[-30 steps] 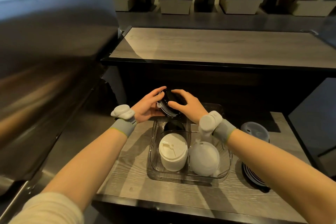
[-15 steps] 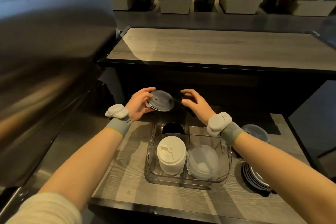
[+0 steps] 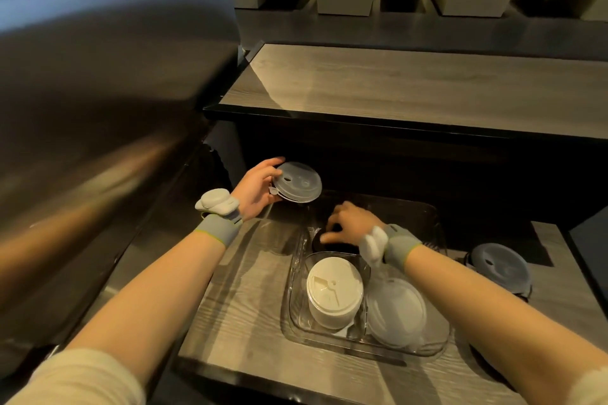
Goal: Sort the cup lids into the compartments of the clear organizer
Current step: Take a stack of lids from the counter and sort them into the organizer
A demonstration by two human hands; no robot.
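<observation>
A person's two bare forearms reach forward over a bench (image 3: 250, 306) with a grey wood-grain top. Each wrist wears a grey band carrying a small white device.

The left hand (image 3: 255, 189) is raised beyond the bench's far left corner. Its thumb and curled fingers grip the rim of a frosted lid (image 3: 297, 186), a round, shallow, translucent dome with a small sip hole, held nearly level in the air.

The right hand (image 3: 348, 223) reaches down into the organizer (image 3: 292, 306), a clear, glossy plastic tray with rounded corners and thin dividing walls. Its fingertips curl onto a black lid (image 3: 329, 242) in the back left compartment. Motion blur hides whether they pinch it or only touch it.

The front left compartment holds white lids (image 3: 334, 293), a matte, opaque round stack. The front right compartment holds clear lids (image 3: 396, 312), cloudy and stacked, tilted slightly.

To the right of the organizer, grey lids (image 3: 500, 268) sit stacked on the bench, smoky and translucent.

A brushed steel panel (image 3: 98, 108) fills the left side. A higher wood-grain counter (image 3: 411, 85) with a dark edge lies beyond the bench.
</observation>
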